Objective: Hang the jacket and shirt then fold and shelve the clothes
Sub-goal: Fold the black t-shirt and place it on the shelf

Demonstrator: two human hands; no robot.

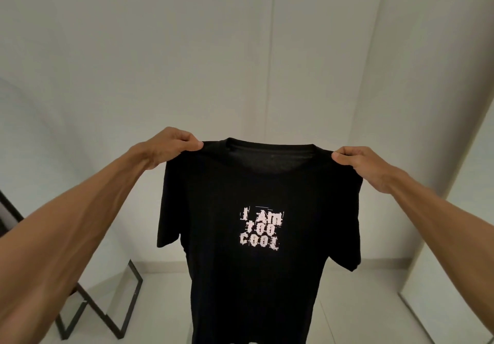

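— Pale walls all round, a pale floor [361, 303], and a black frame stand [128, 303] at the lower left. Where is the T-shirt [256, 183]?

— Up in the air, resting on nothing. It hangs at full length in front of the wall with its printed front towards the person, and the hem drops out of sight at the bottom.

— And the hands?

— The left hand [171, 147] pinches the shoulder on its side, fingers curled over the cloth against the thumb. The right hand [361, 164] does the same at the other shoulder. Each grips fabric and nothing else.

— Which step is this, then?

— I'd judge it the start of a fold, with the shirt held up to square it. No hanger or shelf shows.

— How to do it well?

— Hold the two pinches level so the collar lies flat and the side seams fall straight. The sleeve on the right hangs lower than the other, so a light shake should even it out. Then lay the shirt print-down on something flat before bringing the sleeves in. Thin knit probably creases easily, so even tension matters.
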